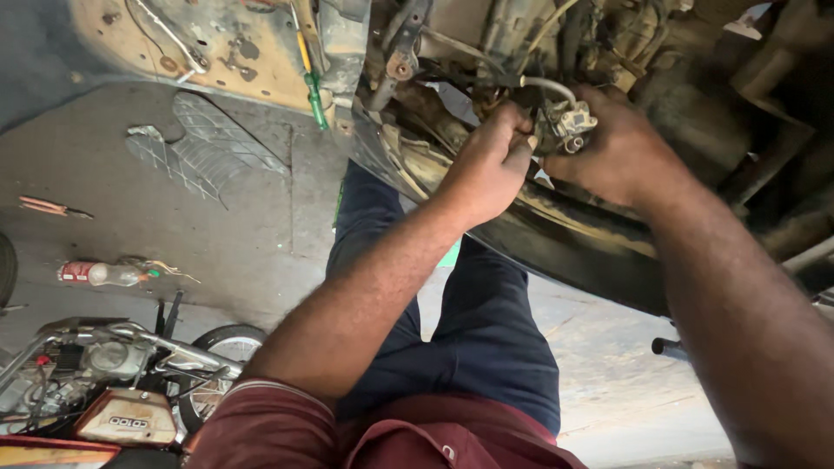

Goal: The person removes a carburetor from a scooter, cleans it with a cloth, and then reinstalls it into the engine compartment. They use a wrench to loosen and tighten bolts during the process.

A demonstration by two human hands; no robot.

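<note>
— Both of them are right on that small grey metal fitting (569, 124). The left hand (488, 165) is clenched, fingers curled tight against the near side of it; the right hand (618, 148) is wrapped over the far side, grasping it from behind.

— And the fitting sits between the two?

— Yes, pinched between them, up against the grimy underside of the machine. A pale hose (549, 85) curves in just above the left knuckles. If the left hand twists hard, I reckon that hose could kink or pull loose.

— Anything else?

— The part looks greasy. A slip there and the knuckles could go straight into the dark curved guard (556, 234) just beneath both wrists. And if the fitting drops, it would fall past the person's blue trousers (486, 330) to the concrete floor (234, 226).

— What's further off?

— Well left of the left hand, a green-handled screwdriver (314, 97) hangs off the bodywork; a knock might shake it down. Beyond that, on the floor, lies a plastic bottle (104, 274), and nearer the person's left elbow, a parked motorcycle (113, 382). A backward step could catch it.
</note>
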